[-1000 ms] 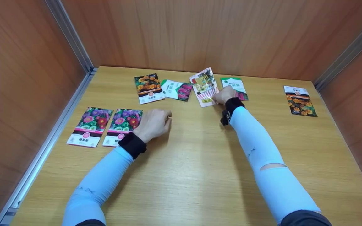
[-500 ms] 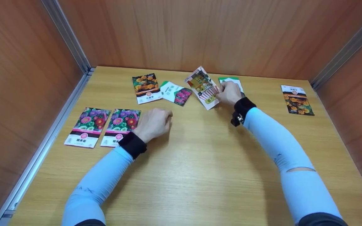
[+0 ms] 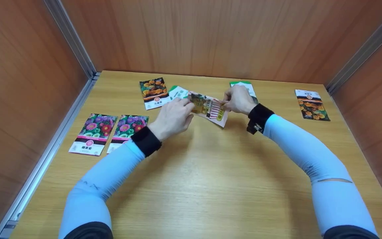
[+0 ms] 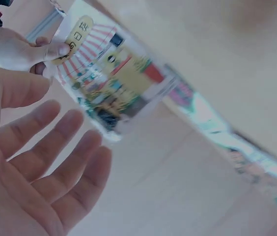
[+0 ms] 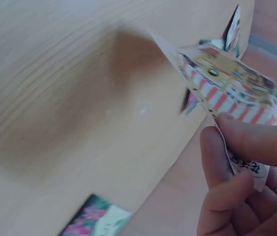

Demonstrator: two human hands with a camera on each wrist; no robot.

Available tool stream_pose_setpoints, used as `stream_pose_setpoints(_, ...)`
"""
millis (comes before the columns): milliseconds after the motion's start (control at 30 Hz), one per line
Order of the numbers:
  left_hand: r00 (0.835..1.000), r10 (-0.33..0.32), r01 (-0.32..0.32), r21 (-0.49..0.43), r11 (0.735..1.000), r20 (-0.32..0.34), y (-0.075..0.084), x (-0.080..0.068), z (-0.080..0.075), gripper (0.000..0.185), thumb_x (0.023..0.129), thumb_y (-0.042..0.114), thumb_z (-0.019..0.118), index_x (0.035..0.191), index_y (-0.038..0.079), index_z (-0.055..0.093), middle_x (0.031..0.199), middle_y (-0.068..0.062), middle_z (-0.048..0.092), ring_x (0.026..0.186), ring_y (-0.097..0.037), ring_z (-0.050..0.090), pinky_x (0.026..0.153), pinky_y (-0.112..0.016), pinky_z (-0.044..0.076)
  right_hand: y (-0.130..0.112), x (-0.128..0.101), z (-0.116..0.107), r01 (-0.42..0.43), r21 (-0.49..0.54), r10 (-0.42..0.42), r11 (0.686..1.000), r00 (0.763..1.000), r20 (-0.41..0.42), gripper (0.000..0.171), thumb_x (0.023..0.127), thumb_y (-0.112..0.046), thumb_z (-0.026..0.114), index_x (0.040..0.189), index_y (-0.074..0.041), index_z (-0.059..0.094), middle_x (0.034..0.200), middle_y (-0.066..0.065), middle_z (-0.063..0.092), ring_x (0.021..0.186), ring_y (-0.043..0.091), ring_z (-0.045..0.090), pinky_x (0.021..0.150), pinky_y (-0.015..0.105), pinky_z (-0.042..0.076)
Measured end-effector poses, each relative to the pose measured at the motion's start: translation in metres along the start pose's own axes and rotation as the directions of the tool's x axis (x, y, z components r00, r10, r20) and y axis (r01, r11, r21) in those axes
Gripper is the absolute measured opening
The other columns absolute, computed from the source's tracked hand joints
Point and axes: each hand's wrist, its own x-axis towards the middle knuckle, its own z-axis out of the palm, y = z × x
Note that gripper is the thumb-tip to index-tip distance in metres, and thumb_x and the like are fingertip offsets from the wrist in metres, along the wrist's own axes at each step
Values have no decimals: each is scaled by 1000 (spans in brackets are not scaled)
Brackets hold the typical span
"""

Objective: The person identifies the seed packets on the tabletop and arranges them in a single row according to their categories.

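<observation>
Brown wood-grain panels (image 3: 191, 36) on three sides, grey metal strips (image 3: 72, 39) cornering them, light gleaming off the tabletop (image 3: 211, 186)!

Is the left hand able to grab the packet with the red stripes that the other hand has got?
Probably yes. The left hand, holding nothing, is beside the free end of the striped packet, and nothing seems to be between them. The right hand pinches only the other end.

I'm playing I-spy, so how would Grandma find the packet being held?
Look toward the back of the wooden table. The right hand pinches the packet there. It's striped red and white, unlike the flower packets nearby.
</observation>
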Motion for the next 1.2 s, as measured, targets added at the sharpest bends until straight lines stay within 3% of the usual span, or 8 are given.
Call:
stream_pose_setpoints(167,999,19,-17,29,999,-49,9,22,-7,31,91,27,63,118,12,63,115,-8,64,102,-26,58,84,-40,54,-18,-12,-3,81,-25,-81,996,996,25,16,74,-17,85,65,-13,71,69,-2,72,64,15,60,47,25,41)
stream_pose_setpoints(400,993,-58,56,25,998,102,12,24,-2,37,99,35,54,129,14,55,124,-9,59,109,-28,56,88,-44,54,-37,-29,-7,189,-59,-185,980,980,72,16,75,-16,85,64,-14,73,67,-4,72,66,14,59,48,25,41)
stream_pose_setpoints(500,990,-55,55,6,998,128,13,21,-1,31,99,35,53,121,15,59,115,-7,62,100,-27,61,81,-42,55,-41,-35,-10,219,-75,-215,973,974,68,18,75,-16,85,63,-15,72,66,-5,71,66,14,59,48,26,42)
stream_pose_setpoints(667,994,-32,37,-47,998,109,15,18,-3,13,97,29,58,100,16,59,88,-2,64,73,-20,61,60,-34,53,-43,-42,-14,263,-69,-260,962,964,47,19,75,-20,85,63,-16,71,65,-7,70,64,12,58,51,28,44)
stream_pose_setpoints(900,992,-71,85,-135,987,107,11,11,-13,7,97,21,59,100,16,56,85,-1,67,68,-16,61,55,-31,50,-45,-49,-14,376,-81,-379,923,925,-22,20,78,-23,82,65,-16,68,63,-4,64,58,11,50,53,28,40)
stream_pose_setpoints(1000,992,-101,113,-173,978,80,6,8,-20,7,96,21,61,98,17,56,87,0,68,70,-15,62,57,-30,51,-45,-52,-17,395,-78,-398,915,917,-24,13,78,-20,81,75,-15,70,70,-3,68,62,11,56,55,27,45)
stream_pose_setpoints(1200,980,-186,155,-325,933,-68,-8,-3,-26,8,95,18,62,91,13,56,86,1,64,73,-13,61,59,-29,51,-34,-56,-21,376,-54,-378,925,926,-16,19,78,-22,81,93,-13,72,83,0,74,76,14,68,66,31,52)
